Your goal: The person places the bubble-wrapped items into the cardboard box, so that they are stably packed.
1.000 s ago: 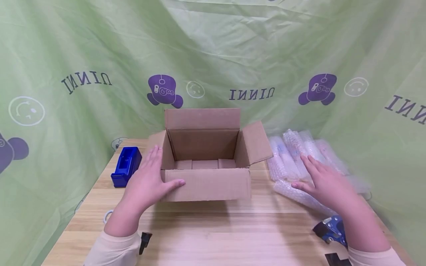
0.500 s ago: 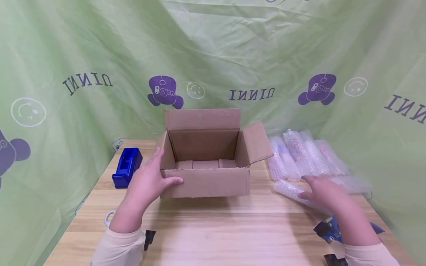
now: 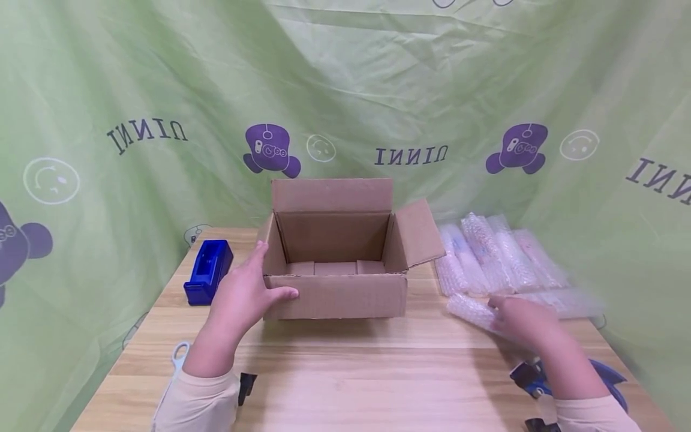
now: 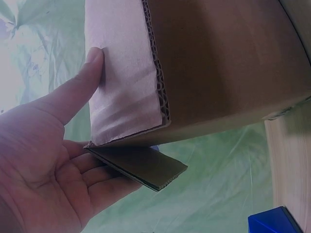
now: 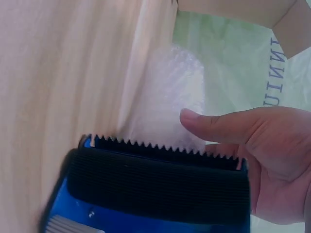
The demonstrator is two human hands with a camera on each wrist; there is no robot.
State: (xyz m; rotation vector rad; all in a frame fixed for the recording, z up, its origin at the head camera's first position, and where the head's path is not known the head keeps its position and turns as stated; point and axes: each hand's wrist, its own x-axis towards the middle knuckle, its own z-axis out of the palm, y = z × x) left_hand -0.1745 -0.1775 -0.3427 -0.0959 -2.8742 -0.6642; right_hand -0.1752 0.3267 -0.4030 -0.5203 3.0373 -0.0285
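An open cardboard box stands mid-table with its flaps spread. At its front left corner my left hand grips the flaps; in the left wrist view the thumb lies on the front flap and the fingers are behind the side flap. My right hand holds the front bubble-wrapped roll at the right. In the right wrist view its thumb overlaps the edge of the bubble-wrapped roll, with the other fingers partly hidden behind it.
More bubble-wrapped rolls lie behind the right hand. A blue tape gun with a toothed blade lies under the right forearm. Left of the box stands a blue tape dispenser; pale-handled scissors lie by the left sleeve. A green curtain hangs behind.
My right hand has come down and toward me onto the front bubble-wrapped roll, its fingers closing round it. The left hand stays at the box corner, and the box's front flap is tipped slightly upward.
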